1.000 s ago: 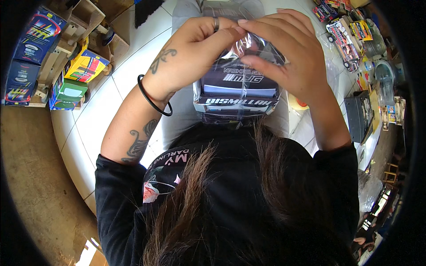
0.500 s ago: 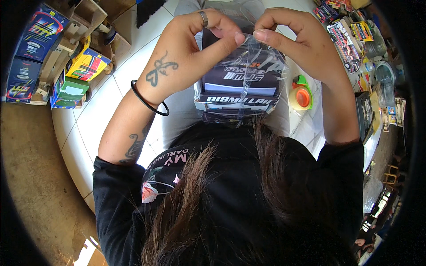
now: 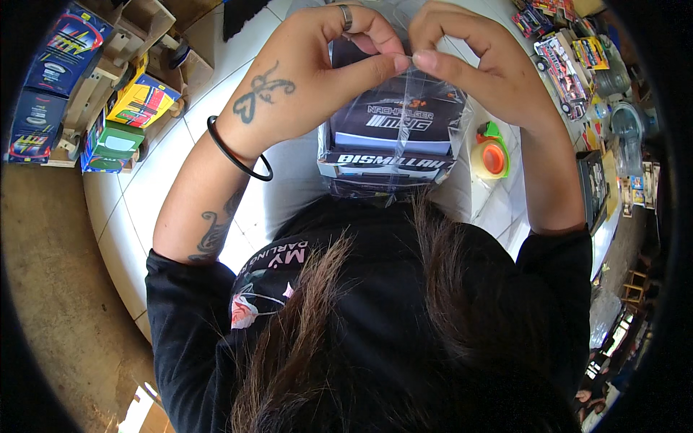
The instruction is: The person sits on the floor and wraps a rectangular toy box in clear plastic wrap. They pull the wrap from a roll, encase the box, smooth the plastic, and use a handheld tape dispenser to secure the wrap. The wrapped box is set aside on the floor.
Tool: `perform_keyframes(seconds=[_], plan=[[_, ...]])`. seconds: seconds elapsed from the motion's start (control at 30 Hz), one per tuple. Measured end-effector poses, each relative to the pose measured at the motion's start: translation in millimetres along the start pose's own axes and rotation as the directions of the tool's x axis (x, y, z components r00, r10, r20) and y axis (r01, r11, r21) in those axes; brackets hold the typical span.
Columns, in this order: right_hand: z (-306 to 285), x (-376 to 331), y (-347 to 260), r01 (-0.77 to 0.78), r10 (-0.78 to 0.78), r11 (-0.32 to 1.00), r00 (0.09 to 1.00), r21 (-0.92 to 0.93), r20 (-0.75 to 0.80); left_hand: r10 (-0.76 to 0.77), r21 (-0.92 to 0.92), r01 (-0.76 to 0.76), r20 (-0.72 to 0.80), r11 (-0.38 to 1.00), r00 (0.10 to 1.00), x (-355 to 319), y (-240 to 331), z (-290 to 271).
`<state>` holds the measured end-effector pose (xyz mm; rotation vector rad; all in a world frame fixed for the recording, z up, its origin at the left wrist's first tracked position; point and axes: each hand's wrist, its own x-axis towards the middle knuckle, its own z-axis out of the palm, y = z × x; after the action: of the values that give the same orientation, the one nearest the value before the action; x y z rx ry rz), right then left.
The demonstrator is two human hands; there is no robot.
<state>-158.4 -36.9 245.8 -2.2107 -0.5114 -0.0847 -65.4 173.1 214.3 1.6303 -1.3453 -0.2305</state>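
Note:
A dark toy truck (image 3: 390,136) stands between my legs, covered in crinkled clear plastic wrap (image 3: 433,90). Above its top, my left hand (image 3: 307,76) is closed, with thumb and forefinger pinching the clear plastic. Close beside it my right hand (image 3: 487,68) is closed too, pinching the same plastic between thumb and bent fingers. The thumb tips nearly touch. Whether the pinched bit is wrap or a strip of tape cannot be told. Right of the truck, a green and orange tape dispenser (image 3: 492,155) lies on the floor.
On the left are wooden toy trucks with blue (image 3: 67,50), yellow (image 3: 148,97) and green (image 3: 115,144) painted bodies. More toy trucks (image 3: 563,76) and clear plastic containers (image 3: 626,123) crowd the right side. White floor tiles (image 3: 155,184) border a brown floor (image 3: 65,274).
My left hand has shifted slightly right and my fingertips have drawn closer together over the truck. Both hands still pinch the plastic.

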Motion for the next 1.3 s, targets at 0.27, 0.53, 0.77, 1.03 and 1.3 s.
perform_keyframes(seconds=[0.27,0.53,0.77,1.03,1.3], plan=[[-1.1,0.4,0.9,0.036,-0.036,0.999,0.999,-0.013,0.034,-0.008,0.057,0.008,0.003,0.998,1.000,0.3,5.5,2.2],[4.7,0.5,8.7,0.190,-0.191,0.982,0.977,-0.020,-0.098,-0.050,-0.005,0.050,0.079,0.999,0.996,7.4,5.8,-2.7],[1.2,2.7,5.3,0.113,-0.113,0.992,0.994,-0.051,0.013,-0.152,0.000,0.152,0.100,0.988,0.983,6.2,7.4,-6.5],[17.7,0.0,18.2,0.331,-0.818,0.182,0.573,-0.926,0.044,-0.312,-0.501,0.410,0.271,0.762,0.910,10.6,-5.5,1.4],[10.1,-9.0,7.3,0.221,-0.490,0.509,0.869,-0.832,-0.069,-0.183,-0.039,0.189,0.118,0.981,0.976,6.6,6.1,-2.5]])
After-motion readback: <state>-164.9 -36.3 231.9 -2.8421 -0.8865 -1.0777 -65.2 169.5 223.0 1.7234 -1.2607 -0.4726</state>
